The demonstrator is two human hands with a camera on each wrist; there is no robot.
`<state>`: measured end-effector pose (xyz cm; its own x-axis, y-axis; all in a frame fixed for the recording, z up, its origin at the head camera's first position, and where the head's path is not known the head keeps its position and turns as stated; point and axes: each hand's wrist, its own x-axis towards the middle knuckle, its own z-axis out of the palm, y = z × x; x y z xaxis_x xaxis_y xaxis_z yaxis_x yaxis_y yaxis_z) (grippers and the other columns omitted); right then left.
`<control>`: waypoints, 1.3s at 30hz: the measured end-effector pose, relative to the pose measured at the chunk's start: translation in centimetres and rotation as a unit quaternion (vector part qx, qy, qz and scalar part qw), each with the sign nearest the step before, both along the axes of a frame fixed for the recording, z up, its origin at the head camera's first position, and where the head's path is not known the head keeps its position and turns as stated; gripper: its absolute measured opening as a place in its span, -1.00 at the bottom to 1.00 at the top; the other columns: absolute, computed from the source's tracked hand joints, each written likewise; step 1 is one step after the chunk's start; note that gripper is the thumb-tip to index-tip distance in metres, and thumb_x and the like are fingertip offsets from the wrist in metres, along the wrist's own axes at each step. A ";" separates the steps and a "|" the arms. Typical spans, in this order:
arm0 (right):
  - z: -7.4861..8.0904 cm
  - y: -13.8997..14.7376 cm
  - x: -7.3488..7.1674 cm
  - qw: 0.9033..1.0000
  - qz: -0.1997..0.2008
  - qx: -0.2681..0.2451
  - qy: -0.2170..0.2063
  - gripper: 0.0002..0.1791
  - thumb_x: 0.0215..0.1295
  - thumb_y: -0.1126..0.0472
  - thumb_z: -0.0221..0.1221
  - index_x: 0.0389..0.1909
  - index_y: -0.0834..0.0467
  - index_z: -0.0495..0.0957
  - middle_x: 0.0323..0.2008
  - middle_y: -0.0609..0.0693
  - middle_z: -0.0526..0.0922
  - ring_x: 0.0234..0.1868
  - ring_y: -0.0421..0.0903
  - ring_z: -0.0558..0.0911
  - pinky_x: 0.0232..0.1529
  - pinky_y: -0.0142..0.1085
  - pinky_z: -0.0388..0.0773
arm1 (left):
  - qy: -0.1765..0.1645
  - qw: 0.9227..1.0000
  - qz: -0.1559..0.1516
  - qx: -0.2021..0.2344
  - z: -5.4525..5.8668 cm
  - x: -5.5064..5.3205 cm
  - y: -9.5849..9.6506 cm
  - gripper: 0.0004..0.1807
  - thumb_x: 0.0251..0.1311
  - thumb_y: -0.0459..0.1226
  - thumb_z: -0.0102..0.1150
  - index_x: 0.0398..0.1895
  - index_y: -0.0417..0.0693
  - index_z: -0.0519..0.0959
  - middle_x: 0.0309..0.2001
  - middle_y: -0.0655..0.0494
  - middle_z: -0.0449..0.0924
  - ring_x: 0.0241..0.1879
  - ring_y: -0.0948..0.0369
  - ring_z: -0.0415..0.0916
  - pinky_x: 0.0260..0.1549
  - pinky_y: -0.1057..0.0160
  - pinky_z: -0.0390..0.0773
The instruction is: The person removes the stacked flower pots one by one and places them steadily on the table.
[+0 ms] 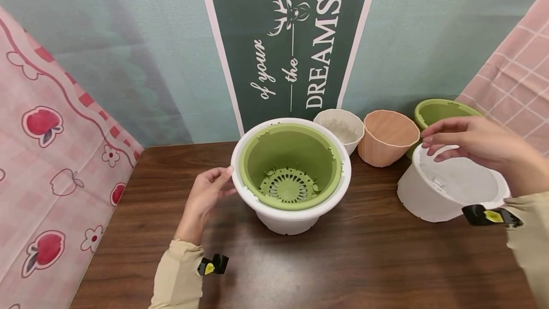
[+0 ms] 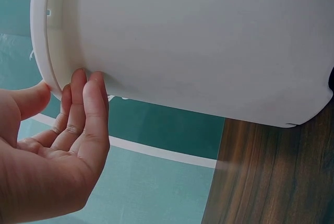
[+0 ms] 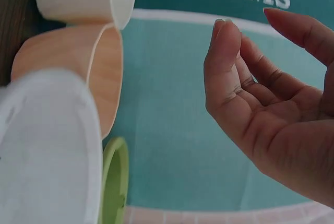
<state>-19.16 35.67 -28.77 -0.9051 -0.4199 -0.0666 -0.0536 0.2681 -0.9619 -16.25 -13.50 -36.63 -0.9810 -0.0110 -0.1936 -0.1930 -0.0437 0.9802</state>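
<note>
At the middle of the table stands a white flowerpot (image 1: pixel 287 224) with a green slotted basket (image 1: pixel 289 149) nested inside it. My left hand (image 1: pixel 208 192) holds the white pot's rim at its left side. The left wrist view shows the thumb against the rim and the fingers (image 2: pixel 95 109) under it, along the pot's wall (image 2: pixel 193 41). My right hand (image 1: pixel 484 144) is in the air over a second white pot (image 1: pixel 418 197), which looks tilted. Its fingers are loosely bent, with nothing between them and the thumb in the right wrist view.
Behind, near the cloth backdrop, are a cream pot (image 1: pixel 343 125), a peach pot (image 1: pixel 383 142) and another green basket (image 1: pixel 443 111), partly hidden by my right hand. A pink patterned cloth (image 1: pixel 55 170) borders the wooden table (image 1: pixel 343 261) on the left.
</note>
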 end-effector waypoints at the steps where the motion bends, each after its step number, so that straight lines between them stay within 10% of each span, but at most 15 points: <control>1: 0.1 -0.5 0.0 1.000 -0.001 0.013 0.005 -0.60 0.28 0.56 -0.10 -0.21 0.07 0.59 -0.29 -0.04 0.63 -0.31 -0.11 0.60 -0.36 -0.20 0.63 | 0.001 1.000 0.000 0.000 0.0 0.0 0.0 -0.68 0.28 -0.31 0.02 -0.14 -0.50 0.43 -0.32 0.03 0.52 -0.35 0.26 0.54 -0.24 0.18 0.62; 39: -0.1 -13.7 -0.4 0.994 -0.027 0.103 -0.021 -0.86 0.18 0.41 0.08 -0.30 0.45 0.43 -0.54 0.10 0.55 -0.56 -0.12 0.56 -0.52 -0.35 0.59 | 0.005 1.000 0.005 0.011 -0.2 -0.2 0.0 -0.70 0.27 -0.33 0.02 -0.17 -0.52 0.43 -0.37 0.05 0.53 -0.37 0.27 0.55 -0.25 0.15 0.62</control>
